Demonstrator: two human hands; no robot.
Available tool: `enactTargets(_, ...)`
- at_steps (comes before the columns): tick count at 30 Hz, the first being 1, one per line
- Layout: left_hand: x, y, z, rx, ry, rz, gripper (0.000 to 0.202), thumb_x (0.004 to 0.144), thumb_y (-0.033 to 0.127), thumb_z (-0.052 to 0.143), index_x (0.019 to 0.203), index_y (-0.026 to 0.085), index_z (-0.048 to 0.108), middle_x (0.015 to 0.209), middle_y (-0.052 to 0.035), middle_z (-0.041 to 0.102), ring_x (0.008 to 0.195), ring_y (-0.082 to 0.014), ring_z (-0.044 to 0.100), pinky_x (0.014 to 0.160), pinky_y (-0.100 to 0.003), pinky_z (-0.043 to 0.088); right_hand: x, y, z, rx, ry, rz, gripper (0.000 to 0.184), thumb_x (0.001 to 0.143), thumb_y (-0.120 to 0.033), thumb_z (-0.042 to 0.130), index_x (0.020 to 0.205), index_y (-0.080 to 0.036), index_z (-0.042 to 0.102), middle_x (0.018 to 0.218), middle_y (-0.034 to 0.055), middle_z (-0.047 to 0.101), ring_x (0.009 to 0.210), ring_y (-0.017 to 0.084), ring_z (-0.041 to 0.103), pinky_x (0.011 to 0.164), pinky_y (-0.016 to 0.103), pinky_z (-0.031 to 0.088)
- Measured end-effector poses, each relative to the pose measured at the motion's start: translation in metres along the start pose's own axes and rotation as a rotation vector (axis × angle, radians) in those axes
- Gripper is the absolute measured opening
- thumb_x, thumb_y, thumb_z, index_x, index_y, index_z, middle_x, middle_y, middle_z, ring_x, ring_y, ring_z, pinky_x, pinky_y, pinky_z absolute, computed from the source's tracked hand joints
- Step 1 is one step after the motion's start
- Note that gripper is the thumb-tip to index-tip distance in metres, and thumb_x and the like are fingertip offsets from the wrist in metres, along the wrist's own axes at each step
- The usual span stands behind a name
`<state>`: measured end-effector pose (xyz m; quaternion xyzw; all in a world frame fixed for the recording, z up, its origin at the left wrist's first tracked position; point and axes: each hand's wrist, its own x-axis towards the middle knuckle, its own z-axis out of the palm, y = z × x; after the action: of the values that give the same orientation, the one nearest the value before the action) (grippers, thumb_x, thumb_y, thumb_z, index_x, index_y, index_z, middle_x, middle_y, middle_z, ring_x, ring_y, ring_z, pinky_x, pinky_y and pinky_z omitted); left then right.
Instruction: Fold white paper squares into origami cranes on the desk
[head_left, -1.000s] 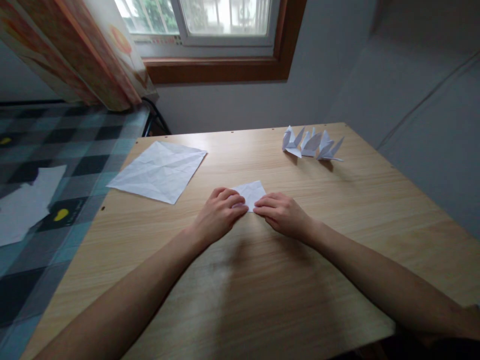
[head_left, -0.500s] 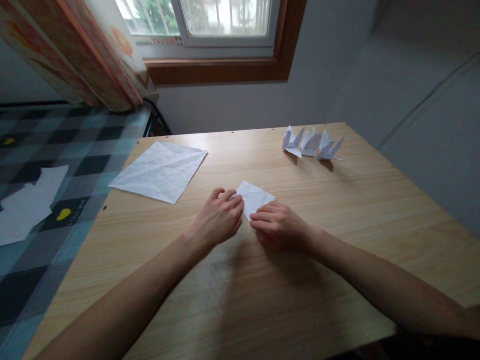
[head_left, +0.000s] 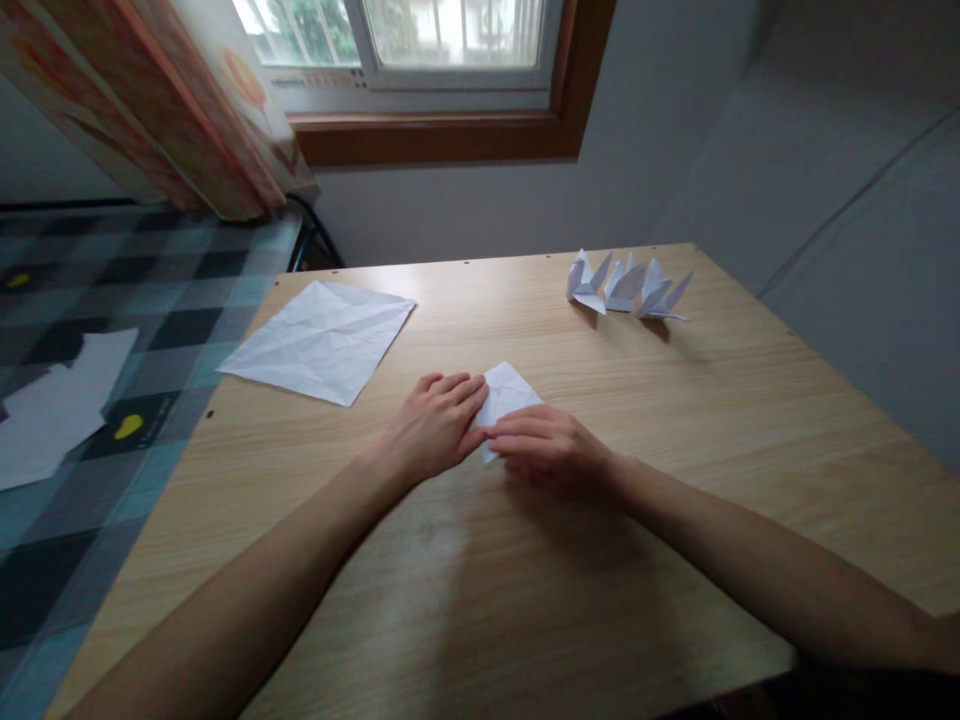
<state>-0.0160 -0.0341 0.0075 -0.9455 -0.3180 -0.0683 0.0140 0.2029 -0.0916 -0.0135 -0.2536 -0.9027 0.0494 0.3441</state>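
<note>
A small white piece of folded paper (head_left: 507,388) lies on the wooden table between my two hands. My left hand (head_left: 441,422) has its fingers pressed together over the paper's left edge, the thumb reaching toward the lower part. From the other side, my right hand (head_left: 551,447) covers the lower right of the paper, fingers closed on it and tips close to the left thumb. A pointed corner of the paper shows below the fingertips. The undersides of both hands are hidden.
A large creased paper sheet (head_left: 322,340) lies at the table's back left. Three folded paper cranes (head_left: 626,285) stand in a row at the back right. Left of the table (head_left: 465,600), white paper pieces (head_left: 60,410) rest on a checkered cloth (head_left: 187,330).
The folded paper has turned slightly, and its lower corner now shows beneath my fingers. My left fingers have straightened somewhat; my right hand has shifted a little left.
</note>
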Motion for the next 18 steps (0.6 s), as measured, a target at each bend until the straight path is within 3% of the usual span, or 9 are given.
enactTargets(4, 0.0, -0.004, 0.002, -0.045, -0.061, 0.005, 0.063, 0.094, 0.056, 0.05, 0.144, 0.017, 0.048, 0.148, -0.0135, 0.052, 0.138, -0.0336, 0.045, 0.111, -0.052, 0.034, -0.008, 0.027, -0.015, -0.038, 0.144, 0.277, 0.038, 0.092, -0.011, 0.043, 0.119, -0.023, 0.067, 0.119, 0.0094, 0.07, 0.112, 0.022, 0.063, 0.099, 0.045, 0.052)
enactTargets(7, -0.001, -0.006, 0.001, -0.076, -0.097, 0.015, 0.071, 0.092, 0.063, 0.049, 0.148, 0.019, 0.044, 0.153, -0.0128, 0.045, 0.142, -0.0354, 0.04, 0.114, -0.056, 0.03, -0.013, 0.044, -0.025, -0.082, 0.086, 0.381, 0.042, 0.089, -0.01, 0.045, 0.123, -0.023, 0.066, 0.128, 0.0104, 0.066, 0.121, 0.026, 0.057, 0.104, 0.052, 0.048)
enactTargets(12, -0.001, -0.009, 0.002, -0.12, -0.114, 0.029, 0.077, 0.09, 0.068, 0.048, 0.15, 0.021, 0.041, 0.156, -0.0115, 0.041, 0.145, -0.0361, 0.034, 0.117, -0.058, 0.025, -0.018, 0.055, -0.028, -0.065, -0.041, 0.343, 0.03, 0.093, -0.017, 0.05, 0.114, -0.023, 0.071, 0.129, 0.0097, 0.066, 0.125, 0.025, 0.054, 0.107, 0.05, 0.045)
enactTargets(18, -0.001, -0.01, 0.004, -0.136, -0.124, 0.028, 0.064, 0.096, 0.055, 0.044, 0.15, 0.021, 0.04, 0.157, -0.0104, 0.04, 0.146, -0.0344, 0.032, 0.117, -0.059, 0.024, -0.018, 0.055, -0.028, 0.031, -0.099, 0.293, 0.017, 0.092, -0.024, 0.06, 0.099, -0.026, 0.075, 0.125, 0.0065, 0.069, 0.124, 0.026, 0.055, 0.105, 0.051, 0.045)
